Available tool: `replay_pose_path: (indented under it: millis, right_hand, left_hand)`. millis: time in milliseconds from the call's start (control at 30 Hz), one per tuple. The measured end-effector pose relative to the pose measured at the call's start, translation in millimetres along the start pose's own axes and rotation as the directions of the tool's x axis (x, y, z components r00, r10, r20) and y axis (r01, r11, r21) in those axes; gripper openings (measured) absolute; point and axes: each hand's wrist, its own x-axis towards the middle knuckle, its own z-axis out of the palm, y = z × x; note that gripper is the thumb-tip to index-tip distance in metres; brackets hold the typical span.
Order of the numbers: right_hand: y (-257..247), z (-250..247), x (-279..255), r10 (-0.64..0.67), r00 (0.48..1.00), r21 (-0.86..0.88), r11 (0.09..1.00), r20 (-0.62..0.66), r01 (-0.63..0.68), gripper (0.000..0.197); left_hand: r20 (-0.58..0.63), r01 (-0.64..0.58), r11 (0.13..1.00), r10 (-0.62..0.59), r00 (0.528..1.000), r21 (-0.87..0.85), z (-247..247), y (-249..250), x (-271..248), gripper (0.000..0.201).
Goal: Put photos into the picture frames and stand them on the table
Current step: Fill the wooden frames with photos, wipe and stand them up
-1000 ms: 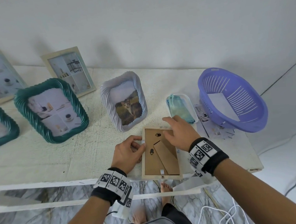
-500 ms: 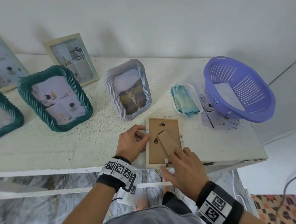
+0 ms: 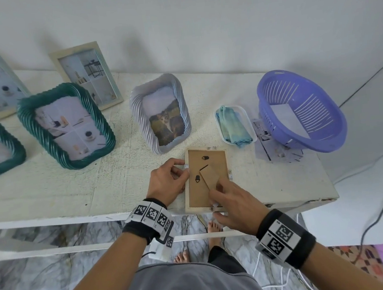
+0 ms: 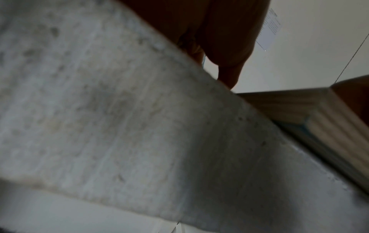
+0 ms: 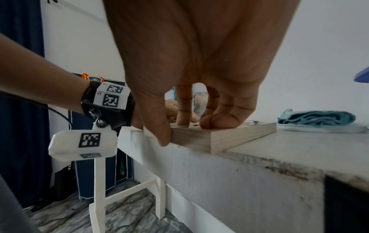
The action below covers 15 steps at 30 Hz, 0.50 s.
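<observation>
A light wooden picture frame [image 3: 198,192] lies face down at the table's front edge, brown backing up, its easel stand [image 3: 210,177] slightly raised. My left hand [image 3: 184,167] pinches the frame's left edge at a small tab, fingers curled. My right hand [image 3: 217,200] grips the near end. In the right wrist view its thumb presses the front side of the frame [image 5: 229,137] and its fingertips [image 5: 217,121] press on the backing. The left wrist view is dim and shows the frame's corner [image 4: 299,107] on the table [image 4: 119,110].
Behind stand a lavender frame with a cat photo [image 3: 163,114], a green frame [image 3: 67,126], a cream frame [image 3: 87,76] and others at the left. At the right are a tray with a blue cloth [image 3: 234,126], loose prints [image 3: 267,144] and a purple basket [image 3: 299,111].
My right hand has come from the frame's far end to its near end and now holds that edge. The left hand has stayed at the left edge.
</observation>
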Motion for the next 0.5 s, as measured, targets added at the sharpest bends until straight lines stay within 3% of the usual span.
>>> replay_pose_path:
  millis: [167,333,500]
  right_hand:
    - [-4.6,9.7,-4.3,-0.015,0.995,-0.089,0.996,-0.101,0.006,0.025]
    - [-14.0,15.3,-7.2,0.011,0.993,-0.202,0.979,-0.118,-0.035,0.023]
    - [-7.8,-2.1,-0.1,0.102,0.976,-0.042,0.993,-0.192,-0.112,0.036]
  left_hand:
    - [-0.027,-0.006,0.998,0.008,1.000,0.055,2.0,-3.3,0.6,0.015]
    - [-0.030,0.002,0.996,0.001,1.000,0.085,2.0,1.7,1.0,0.015]
    - [-0.003,-0.021,0.989,0.021,1.000,0.147,-2.9,4.1,-1.9,0.020]
